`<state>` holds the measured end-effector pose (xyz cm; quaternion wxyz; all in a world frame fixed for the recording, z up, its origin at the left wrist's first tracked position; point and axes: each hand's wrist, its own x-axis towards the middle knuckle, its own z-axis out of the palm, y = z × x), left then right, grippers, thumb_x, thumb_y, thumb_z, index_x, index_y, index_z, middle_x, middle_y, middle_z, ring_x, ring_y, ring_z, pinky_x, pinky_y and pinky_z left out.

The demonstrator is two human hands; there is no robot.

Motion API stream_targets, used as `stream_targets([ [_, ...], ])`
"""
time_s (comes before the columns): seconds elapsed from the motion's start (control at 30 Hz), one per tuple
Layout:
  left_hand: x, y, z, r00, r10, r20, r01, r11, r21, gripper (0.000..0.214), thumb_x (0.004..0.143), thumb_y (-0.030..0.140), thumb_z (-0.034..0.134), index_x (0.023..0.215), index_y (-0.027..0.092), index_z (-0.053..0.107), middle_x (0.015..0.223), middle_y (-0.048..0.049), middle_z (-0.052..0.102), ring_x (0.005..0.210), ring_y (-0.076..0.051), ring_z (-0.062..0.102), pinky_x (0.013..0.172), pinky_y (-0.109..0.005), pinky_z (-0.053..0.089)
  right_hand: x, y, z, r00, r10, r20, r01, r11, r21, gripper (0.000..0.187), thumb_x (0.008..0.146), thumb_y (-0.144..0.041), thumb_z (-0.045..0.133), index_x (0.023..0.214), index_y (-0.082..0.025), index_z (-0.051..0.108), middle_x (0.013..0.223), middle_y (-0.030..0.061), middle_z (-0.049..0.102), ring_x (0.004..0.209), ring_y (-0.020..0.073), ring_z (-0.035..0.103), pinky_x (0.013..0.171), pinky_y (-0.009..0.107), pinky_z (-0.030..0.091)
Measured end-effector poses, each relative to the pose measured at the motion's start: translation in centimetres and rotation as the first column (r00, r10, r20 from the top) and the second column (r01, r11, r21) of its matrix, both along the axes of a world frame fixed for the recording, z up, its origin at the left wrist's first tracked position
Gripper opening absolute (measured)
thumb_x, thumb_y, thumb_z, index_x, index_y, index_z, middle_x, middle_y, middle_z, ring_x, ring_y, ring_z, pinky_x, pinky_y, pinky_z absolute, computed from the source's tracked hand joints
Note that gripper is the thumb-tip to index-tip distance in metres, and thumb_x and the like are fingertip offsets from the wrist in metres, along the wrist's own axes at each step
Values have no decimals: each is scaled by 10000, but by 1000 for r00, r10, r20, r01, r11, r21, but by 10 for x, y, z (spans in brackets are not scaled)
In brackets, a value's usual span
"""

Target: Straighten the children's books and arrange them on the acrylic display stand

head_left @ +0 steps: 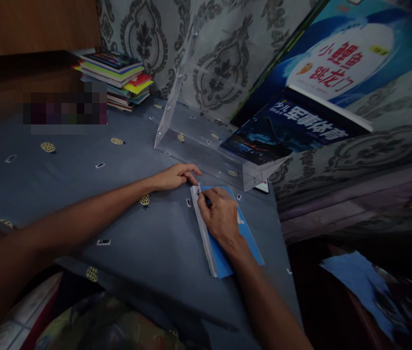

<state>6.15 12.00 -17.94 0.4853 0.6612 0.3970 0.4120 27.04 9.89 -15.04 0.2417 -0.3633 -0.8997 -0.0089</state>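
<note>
A blue book [224, 257] lies flat on the blue-grey patterned cloth [82, 194] in front of me. My right hand [218, 216] rests on its cover, fingers curled and pinched at the book's far corner. My left hand [175, 176] reaches in from the left, fingers held together, fingertips touching that same far corner. What the fingers pinch there is too small to make out.
A clear acrylic book stand [206, 141] sits just beyond the hands, holding a dark blue book [286, 129] with a larger picture book [340, 63] behind it. A stack of colourful books [118, 80] stands at the back left against the patterned wall.
</note>
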Motion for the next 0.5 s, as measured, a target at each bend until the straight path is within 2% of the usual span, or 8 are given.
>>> stream_targets([
  [0.27, 4, -3, 2, 999, 26, 28, -27, 999, 38, 485, 723, -74, 431, 1098, 148, 644, 934, -26, 749, 945, -143, 691, 939, -320, 485, 1, 0, 1, 1000, 13, -22, -13, 1000, 1, 301, 944, -233, 482, 728, -189, 687, 716, 64, 634, 718, 201, 579, 691, 308, 429],
  [0.5, 6, -8, 6, 1000, 12, 4, -12, 998, 68, 507, 730, -84, 397, 1122, 152, 616, 845, -4, 750, 883, -135, 701, 924, -326, 493, 2, 1, 2, 998, 9, -66, -11, 999, -33, 293, 935, -239, 479, 733, -192, 687, 712, 59, 630, 696, 198, 567, 671, 308, 424],
])
